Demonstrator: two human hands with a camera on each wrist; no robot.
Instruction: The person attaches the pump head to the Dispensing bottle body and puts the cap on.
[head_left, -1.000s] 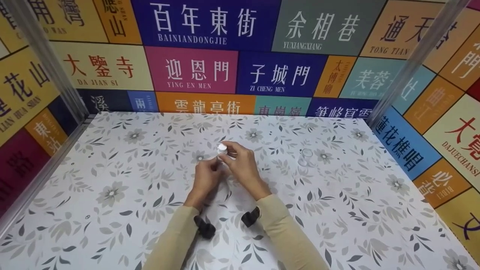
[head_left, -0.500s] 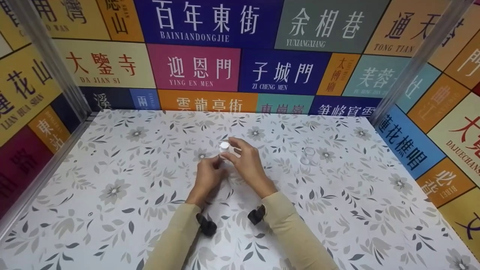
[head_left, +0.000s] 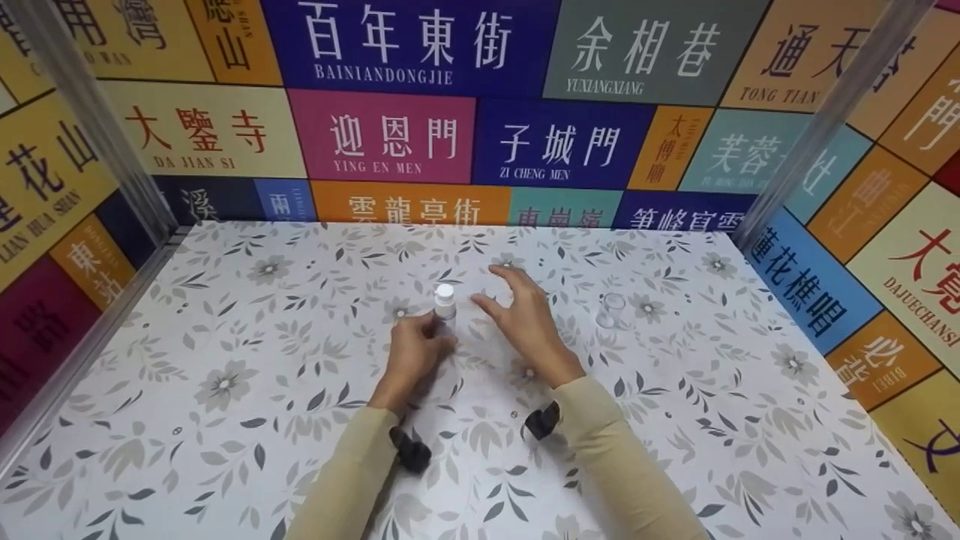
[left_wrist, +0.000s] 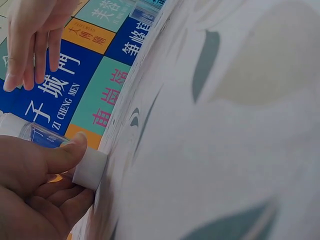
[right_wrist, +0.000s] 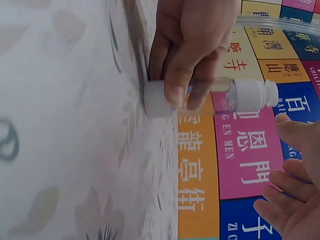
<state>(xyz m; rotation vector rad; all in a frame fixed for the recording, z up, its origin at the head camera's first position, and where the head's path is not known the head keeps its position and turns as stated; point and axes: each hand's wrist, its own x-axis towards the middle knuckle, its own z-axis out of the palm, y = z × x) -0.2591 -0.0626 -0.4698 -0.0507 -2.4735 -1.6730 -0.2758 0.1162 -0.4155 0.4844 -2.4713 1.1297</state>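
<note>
A small clear bottle (head_left: 445,301) stands upright on the table, with a white cap on top and a white band at its base. My left hand (head_left: 417,346) grips it low down, thumb and fingers around the clear part just above the base, as the right wrist view also shows of the bottle (right_wrist: 220,95). To the right of the bottle, apart from it, my right hand (head_left: 526,321) is raised with thumb and fingers spread and nothing between them. In the left wrist view, the right hand (left_wrist: 37,40) hangs beyond the bottle's cap end.
A small clear cup (head_left: 612,310) stands on the table to the right of my right hand. The table (head_left: 225,450) has a white leaf-and-flower cover. Behind and beside it rise walls (head_left: 382,139) of coloured sign panels, with clear posts (head_left: 817,142) at the corners.
My right hand has let go of the bottle's cap and drawn away to the right, its fingers spreading. The left hand keeps its grip on the bottle in about the same place.
</note>
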